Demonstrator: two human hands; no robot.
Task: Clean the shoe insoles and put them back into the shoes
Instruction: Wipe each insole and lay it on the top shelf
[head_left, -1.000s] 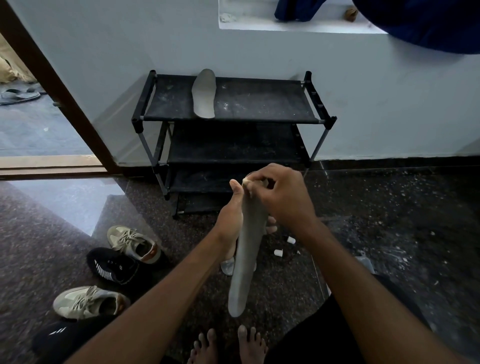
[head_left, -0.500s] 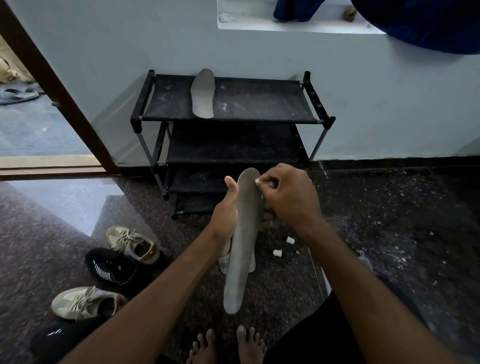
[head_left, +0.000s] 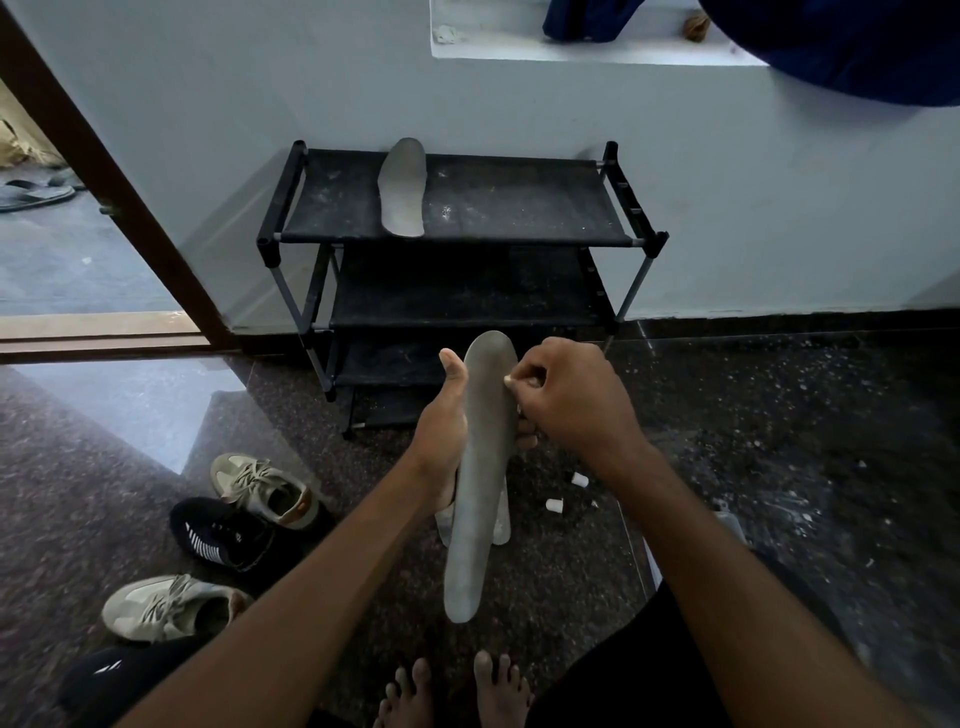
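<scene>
While my bare feet (head_left: 452, 691) stand on the speckled floor (head_left: 779, 467), here's the score, and I'd call it mid-clean with nothing back in place.

Low on my left sit the shoes: a black shoe (head_left: 104, 675) at the frame edge, the near beige sneaker (head_left: 166, 608), the black sneaker (head_left: 228, 535) and the far beige sneaker (head_left: 265, 488). From here I can't tell whether any of them has an insert inside.

Up in front of me is the action. My left hand (head_left: 441, 436) grips the grey insole (head_left: 475, 493) from behind, thumb up along its left edge, fingertips curling round the right side, the long end hanging toward my toes. My right hand (head_left: 566, 395) is curled tight, pinching a small pale bit (head_left: 509, 382) against the upper right edge. What that bit is, I can't make out. I read this as rubbing at a spot.

Just past it, two small white pieces (head_left: 555, 504) lie on the floor.

Farthest off, against the wall, the black rack (head_left: 519, 202) carries the second insole (head_left: 402, 187) flat on its top shelf, well apart from every shoe. Cleaned already or waiting? I can't say.

So what's left: finish this one, possibly that one, then fit them back into the shoes.
</scene>
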